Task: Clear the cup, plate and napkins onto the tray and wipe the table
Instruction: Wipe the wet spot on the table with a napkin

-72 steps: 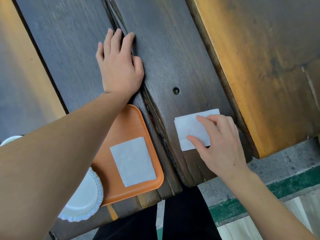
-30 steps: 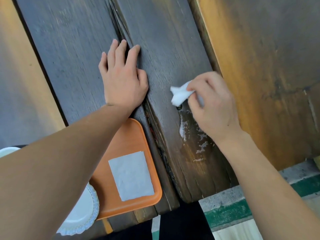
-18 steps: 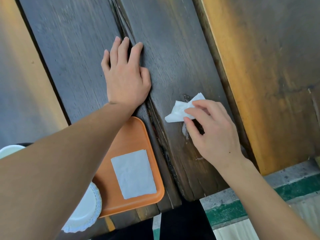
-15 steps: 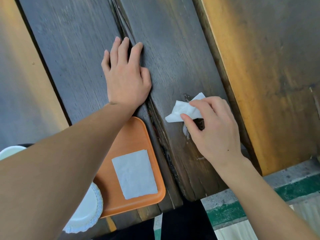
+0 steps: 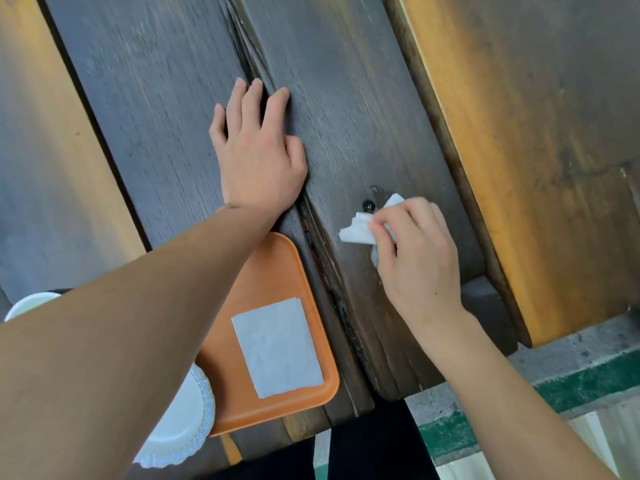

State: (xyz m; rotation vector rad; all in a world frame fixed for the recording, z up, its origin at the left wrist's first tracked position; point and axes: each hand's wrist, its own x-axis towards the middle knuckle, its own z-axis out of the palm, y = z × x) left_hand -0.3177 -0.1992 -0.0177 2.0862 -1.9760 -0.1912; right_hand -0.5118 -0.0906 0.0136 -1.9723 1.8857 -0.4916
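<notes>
Dark table (image 5: 166, 98): left hand (image 5: 258, 157) flat; right hand (image 5: 419, 258) pinching crumpled napkin (image 5: 356, 230) (mostly hidden).

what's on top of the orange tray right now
A flat white napkin lies on the orange tray, and a white paper plate overlaps its near-left corner. The left forearm covers the tray's left part, so anything there is hidden.

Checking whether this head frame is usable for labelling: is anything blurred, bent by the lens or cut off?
Head view: the table grain is smeared at the top, while both hands look sharp, the left hand flat and the right hand pinching the napkin; the planks splay outward from wide-angle distortion; the left forearm hides most of the plate; lighting is soft, without glare.
</notes>
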